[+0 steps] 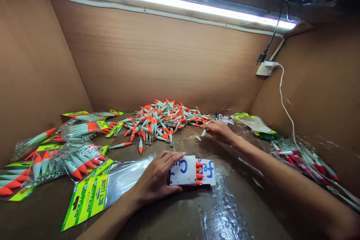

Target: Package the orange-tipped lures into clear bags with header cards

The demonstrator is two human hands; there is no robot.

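Observation:
My left hand [157, 174] grips a small white card box [182, 172] printed with blue letters, thumb at the near side and fingers over the far side. Orange tips of several fishing lures [199, 174] stick out of the box's right end, over a flap with blue lettering. At the right edge of a heap of orange-and-white lures [157, 120], my right hand [219, 131] has its fingers closed in a pinch. A pale lure body [204, 132] shows below the fingertips; the fingers partly hide it.
Bagged lures [81, 157] lie at the left. Flat clear bags with yellow-green header cards [87, 198] lie beside my left forearm. More packaging [254, 123] and red-and-white bagged lures [306, 159] are at the right. A white cable [284, 90] hangs from a socket. Cardboard walls enclose the table.

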